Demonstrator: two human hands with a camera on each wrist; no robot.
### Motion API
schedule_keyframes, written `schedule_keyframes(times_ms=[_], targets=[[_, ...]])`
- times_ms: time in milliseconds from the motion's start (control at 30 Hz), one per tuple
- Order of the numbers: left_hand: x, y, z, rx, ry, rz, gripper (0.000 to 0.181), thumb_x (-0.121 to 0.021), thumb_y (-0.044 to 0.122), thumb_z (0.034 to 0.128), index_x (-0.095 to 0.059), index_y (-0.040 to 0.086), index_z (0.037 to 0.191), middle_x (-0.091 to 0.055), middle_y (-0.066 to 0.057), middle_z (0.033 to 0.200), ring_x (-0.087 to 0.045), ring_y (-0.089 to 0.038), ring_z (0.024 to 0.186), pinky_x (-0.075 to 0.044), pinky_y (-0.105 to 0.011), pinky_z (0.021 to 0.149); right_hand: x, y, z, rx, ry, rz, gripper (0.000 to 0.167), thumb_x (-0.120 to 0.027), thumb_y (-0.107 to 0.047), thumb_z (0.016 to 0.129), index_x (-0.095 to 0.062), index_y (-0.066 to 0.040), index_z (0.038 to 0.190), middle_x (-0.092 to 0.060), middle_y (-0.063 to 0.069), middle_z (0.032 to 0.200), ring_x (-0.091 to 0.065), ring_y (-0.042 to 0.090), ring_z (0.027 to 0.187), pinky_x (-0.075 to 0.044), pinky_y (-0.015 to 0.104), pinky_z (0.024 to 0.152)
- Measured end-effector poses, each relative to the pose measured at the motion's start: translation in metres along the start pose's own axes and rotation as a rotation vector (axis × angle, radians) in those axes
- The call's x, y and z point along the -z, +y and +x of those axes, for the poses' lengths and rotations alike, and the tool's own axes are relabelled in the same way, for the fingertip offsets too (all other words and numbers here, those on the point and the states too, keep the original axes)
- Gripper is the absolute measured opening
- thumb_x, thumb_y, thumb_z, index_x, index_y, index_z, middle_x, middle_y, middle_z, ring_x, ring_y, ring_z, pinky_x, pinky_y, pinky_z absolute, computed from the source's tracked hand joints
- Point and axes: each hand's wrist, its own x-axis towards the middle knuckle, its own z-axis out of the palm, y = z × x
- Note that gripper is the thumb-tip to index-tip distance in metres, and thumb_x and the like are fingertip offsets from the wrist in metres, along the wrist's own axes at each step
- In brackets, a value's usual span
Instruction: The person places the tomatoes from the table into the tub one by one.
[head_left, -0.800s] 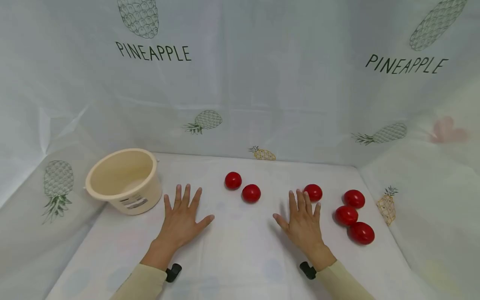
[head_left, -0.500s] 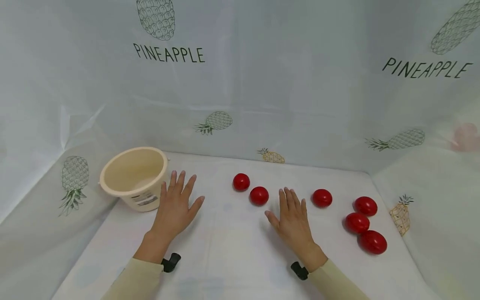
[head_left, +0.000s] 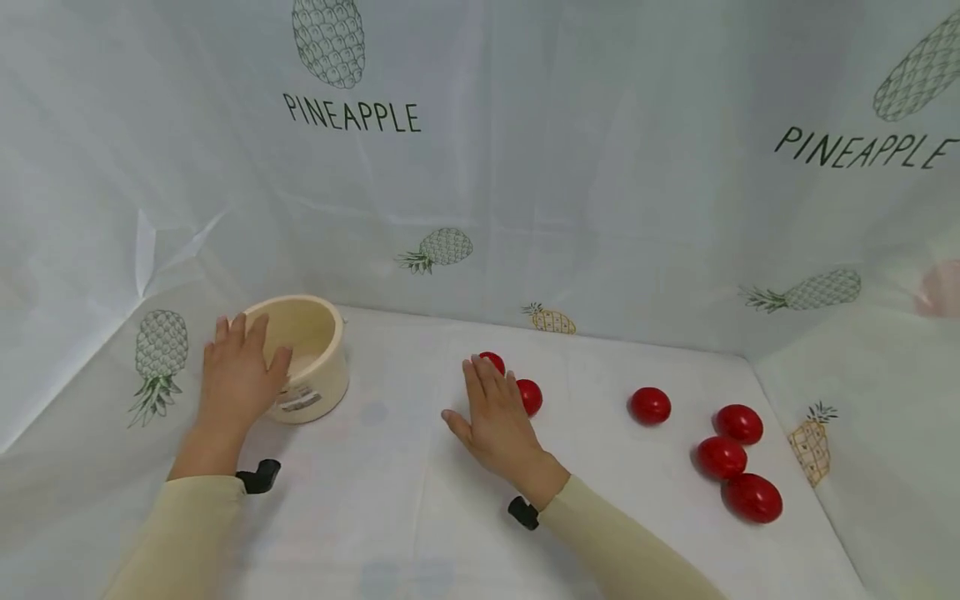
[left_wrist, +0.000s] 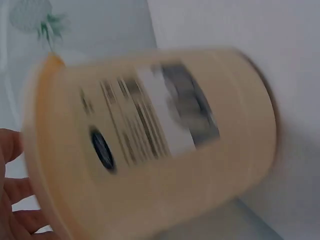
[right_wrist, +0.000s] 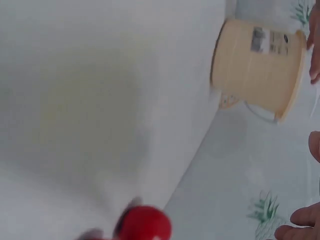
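Observation:
A cream plastic bucket (head_left: 330, 383) with a printed label stands at the back left. In the head view my left hand (head_left: 236, 379) is over its near left rim, fingers extended; the left wrist view shows the fingers (left_wrist: 20, 190) beside the rim. Whether they touch it I cannot tell. My right hand (head_left: 498, 425), fingers straight and holding nothing, hovers by two shiny red balls. It partly covers the farther red ball (head_left: 492, 362) and overlaps the left edge of the nearer red ball (head_left: 531, 398).
To the right lies a single red egg-shaped ball (head_left: 650, 406). Several more, among them a larger red one (head_left: 753, 498), cluster near the right edge. White pineapple-printed sheeting (head_left: 600, 208) rises at the back and sides of the white tabletop (head_left: 360, 517).
My left hand has moved left and forward from the tabletop to the bucket's rim. My right hand has moved left toward the two middle red balls. The head view has shifted slightly.

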Motion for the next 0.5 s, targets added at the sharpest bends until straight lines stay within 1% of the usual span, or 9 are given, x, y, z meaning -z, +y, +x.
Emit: schedule_keyframes(times_ms=[67,133,233,300,367,433,500], targets=[[0.004,-0.018,0.005,0.039,-0.024,0.002,0.072,-0.041,0.040,0.1114,-0.028,-0.011,0.159,-0.020,-0.047,0.161,-0.005,-0.066,0.153,-0.009,-0.080,0.120,-0.004,-0.011,0.008,0.030,-0.030,-0.021,0.081,-0.060,-0.050,0.105,-0.034,-0.001,0.163,-0.038,0.017,0.168,-0.036,0.035,0.156,-0.031,0.061,0.126],[0.006,-0.032,0.010,0.077,-0.063,-0.012,0.075,-0.037,0.042,0.1118,-0.024,-0.014,0.159,-0.017,-0.049,0.160,-0.003,-0.067,0.152,-0.009,-0.079,0.121,-0.008,-0.022,0.015,0.056,-0.056,-0.038,0.081,-0.058,-0.052,0.105,-0.032,-0.002,0.164,-0.036,0.015,0.169,-0.035,0.033,0.157,-0.031,0.058,0.126],[0.008,-0.048,0.015,0.141,-0.163,-0.056,0.083,-0.032,0.048,0.1112,-0.012,-0.016,0.160,-0.005,-0.049,0.162,0.003,-0.065,0.153,-0.010,-0.080,0.120,-0.015,-0.035,0.023,0.096,-0.085,-0.051,0.082,-0.056,-0.054,0.106,-0.031,-0.004,0.165,-0.036,0.013,0.170,-0.034,0.030,0.158,-0.032,0.056,0.126],[0.009,-0.053,0.017,0.182,-0.235,-0.084,0.089,-0.031,0.052,0.1103,-0.004,-0.016,0.161,0.004,-0.047,0.163,0.009,-0.063,0.154,-0.010,-0.080,0.119,-0.019,-0.042,0.026,0.123,-0.100,-0.060,0.081,-0.054,-0.055,0.106,-0.031,-0.005,0.165,-0.036,0.012,0.170,-0.034,0.029,0.158,-0.033,0.056,0.126],[0.009,-0.056,0.018,0.207,-0.290,-0.094,0.094,-0.029,0.057,0.1093,0.004,-0.015,0.161,0.011,-0.045,0.164,0.013,-0.060,0.155,-0.010,-0.081,0.119,-0.023,-0.047,0.029,0.145,-0.114,-0.072,0.080,-0.052,-0.055,0.107,-0.031,-0.005,0.165,-0.036,0.012,0.170,-0.034,0.029,0.159,-0.033,0.056,0.126],[0.008,-0.056,0.018,0.207,-0.311,-0.094,0.097,-0.029,0.058,0.1089,0.006,-0.015,0.160,0.012,-0.044,0.165,0.012,-0.059,0.155,-0.010,-0.080,0.120,-0.025,-0.051,0.030,0.155,-0.128,-0.079,0.080,-0.051,-0.055,0.107,-0.030,-0.005,0.166,-0.035,0.011,0.171,-0.033,0.028,0.159,-0.032,0.055,0.127],[0.007,-0.054,0.018,0.190,-0.314,-0.090,0.096,-0.029,0.057,0.1093,0.007,-0.016,0.160,0.010,-0.044,0.165,0.010,-0.060,0.155,-0.010,-0.078,0.120,-0.026,-0.054,0.032,0.161,-0.139,-0.093,0.080,-0.050,-0.055,0.108,-0.029,-0.005,0.166,-0.034,0.011,0.171,-0.032,0.028,0.160,-0.031,0.055,0.127]])
